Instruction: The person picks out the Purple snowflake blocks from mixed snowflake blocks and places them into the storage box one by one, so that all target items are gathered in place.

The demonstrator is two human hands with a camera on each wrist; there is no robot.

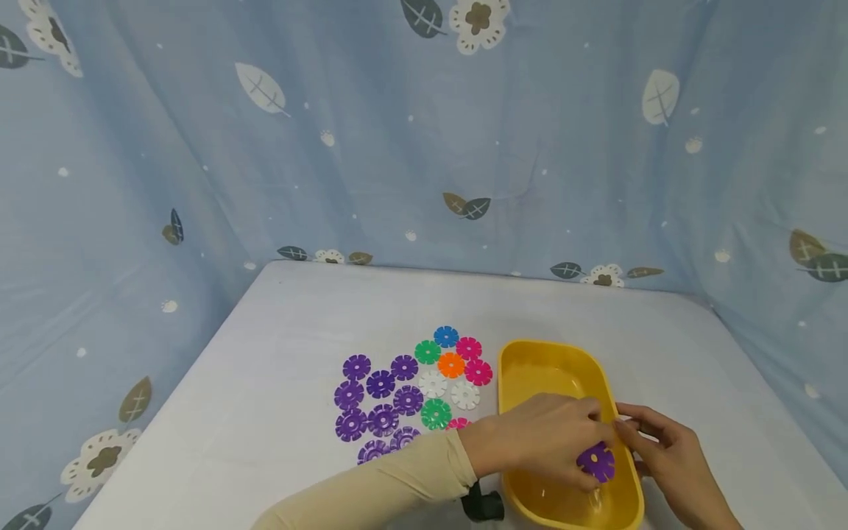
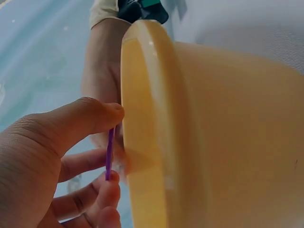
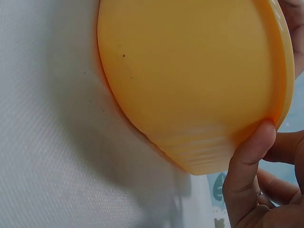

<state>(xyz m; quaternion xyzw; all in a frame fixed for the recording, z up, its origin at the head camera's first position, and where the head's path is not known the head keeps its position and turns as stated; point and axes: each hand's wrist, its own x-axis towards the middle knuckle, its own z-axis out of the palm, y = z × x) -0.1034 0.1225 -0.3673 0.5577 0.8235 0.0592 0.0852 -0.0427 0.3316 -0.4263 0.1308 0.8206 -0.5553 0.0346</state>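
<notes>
My left hand [image 1: 546, 438] reaches across the yellow plastic basin [image 1: 553, 355] and pinches a purple snowflake disc [image 1: 598, 462] over its inside. In the left wrist view the disc [image 2: 109, 154] appears edge-on between thumb and fingertips, close beside the basin's rim [image 2: 159, 80]. On the basin's right side, my right hand [image 1: 679, 460] grips the rim. Its thumb [image 3: 254, 147] presses the outer wall just under the lip in the right wrist view, with the other fingers curled near the edge.
Left of the basin, several purple discs [image 1: 383, 419] lie flat on the white table [image 1: 265, 412]. Beside them are green [image 1: 436, 414], white [image 1: 465, 395], pink [image 1: 478, 372], orange [image 1: 451, 365] and blue [image 1: 446, 336] discs. A blue patterned curtain [image 1: 397, 147] surrounds the table.
</notes>
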